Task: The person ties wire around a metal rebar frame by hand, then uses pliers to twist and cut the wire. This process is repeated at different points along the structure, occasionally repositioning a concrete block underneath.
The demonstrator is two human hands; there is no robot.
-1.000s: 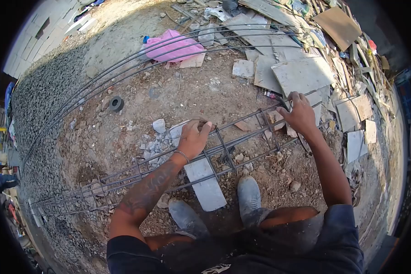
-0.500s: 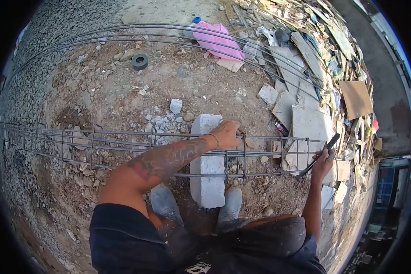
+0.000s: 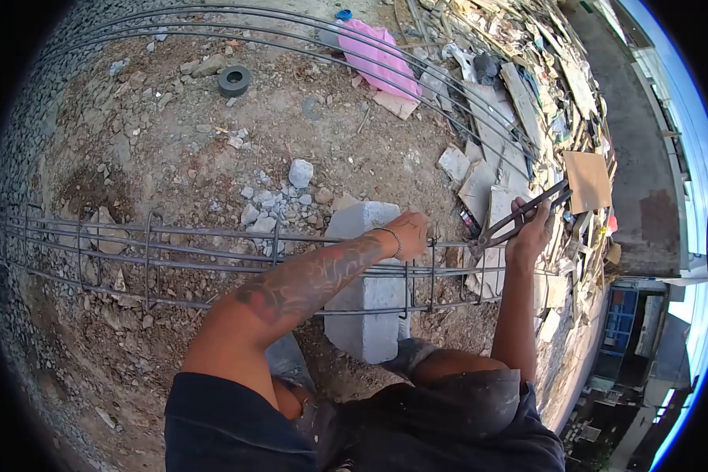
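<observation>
Dirt [image 3: 177, 169] bears a pink bag [image 3: 379, 64], contents unclear; hands [image 3: 531, 234] at rebar [image 3: 148, 263], pincers [image 3: 519, 214].

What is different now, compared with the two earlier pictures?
The right hand has lifted from the metal cage and now clearly grips a dark tool. Since the second picture, the tool has turned, its head swinging toward the left hand. The left hand stays at the cage's upper bars, the pale block underneath.
</observation>
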